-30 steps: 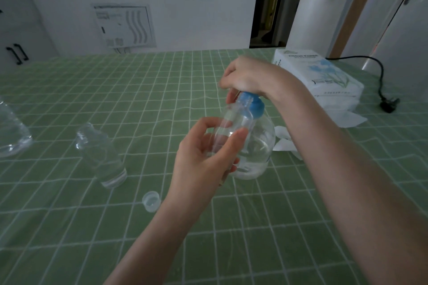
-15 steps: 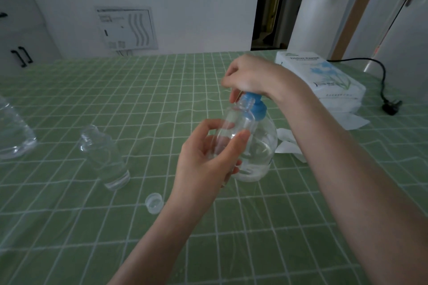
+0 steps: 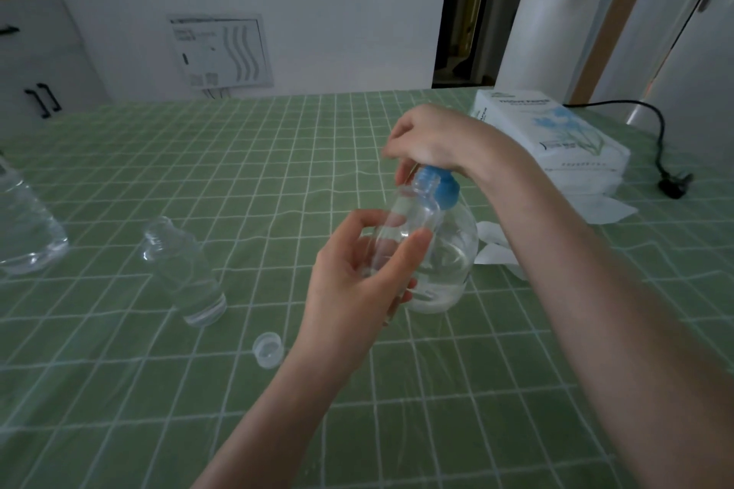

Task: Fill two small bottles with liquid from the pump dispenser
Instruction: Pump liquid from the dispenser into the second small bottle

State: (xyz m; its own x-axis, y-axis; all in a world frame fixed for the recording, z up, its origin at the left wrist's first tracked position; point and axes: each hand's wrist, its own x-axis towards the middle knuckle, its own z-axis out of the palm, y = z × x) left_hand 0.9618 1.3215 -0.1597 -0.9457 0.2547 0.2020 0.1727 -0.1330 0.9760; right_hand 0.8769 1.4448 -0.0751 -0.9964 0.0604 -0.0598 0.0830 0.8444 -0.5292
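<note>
Little has changed over the last second. The left hand (image 3: 357, 282) still grips the small bottle (image 3: 405, 226) at centre frame, thumb and fingers curled round its clear body, and holds it raised and tilted with its open neck up against the blue collar of the pump dispenser (image 3: 449, 262). The right hand (image 3: 433, 139) stays draped over the pump head, fingers curled down around it. The spout is hidden beneath the hand, so whether liquid is flowing cannot be told, nor how full the held bottle is. That steadiness suggests pumping is under way on this bottle and the filling is not finished.

The second small bottle (image 3: 182, 270) stands uncapped at centre left, well apart, its level unclear. A loose clear cap (image 3: 268, 349) lies below it, near the left forearm.

Everything sits on a green checked tablecloth (image 3: 238, 171). A larger clear bottle (image 3: 28, 226) shows at the left edge, a tissue pack (image 3: 556, 131) at upper right with crumpled tissues (image 3: 492, 246) beside the dispenser, and a black plug (image 3: 675, 185) further right. Behind are a white wall with a panel (image 3: 220, 50), a dark doorway and a white cylindrical bin (image 3: 552, 36).
</note>
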